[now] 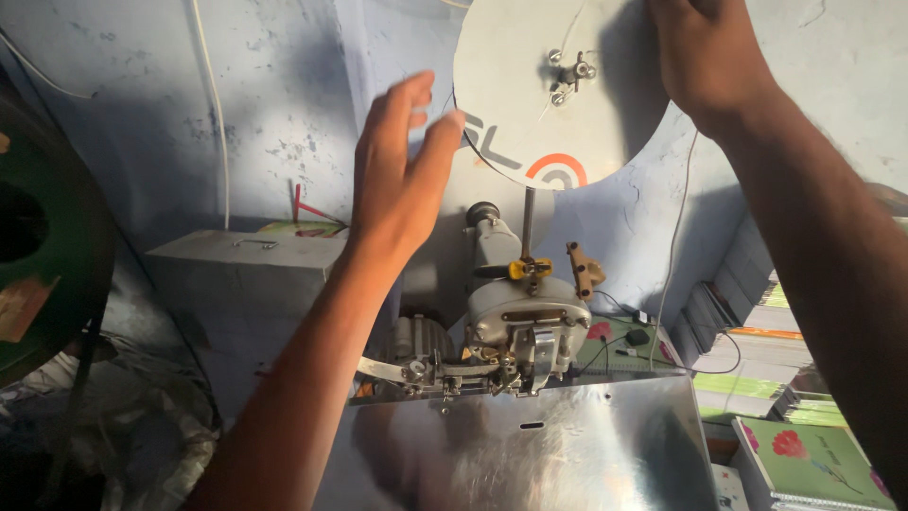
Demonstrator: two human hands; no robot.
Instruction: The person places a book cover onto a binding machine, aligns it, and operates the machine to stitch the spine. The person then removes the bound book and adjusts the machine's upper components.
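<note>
Left of the round metal disc (558,90): grey box (248,274) low down, then left hand (402,175), grip released, fingers spread, fingertips just at the disc's left rim. Disc sits high, on a post above the stitching machine head (525,317) and shiny metal worktop (567,445). Right hand (705,57) rests on the disc's upper right edge, grip state can't tell; stacked notebooks (757,350) lower right.

Single head-worn view, close at arm's length, facing forward and slightly down at a wall-side machine (525,326), disc (558,90) at 12 o'clock, metal plate (567,454) at 6 o'clock, booklets (766,369) at 4 o'clock
</note>
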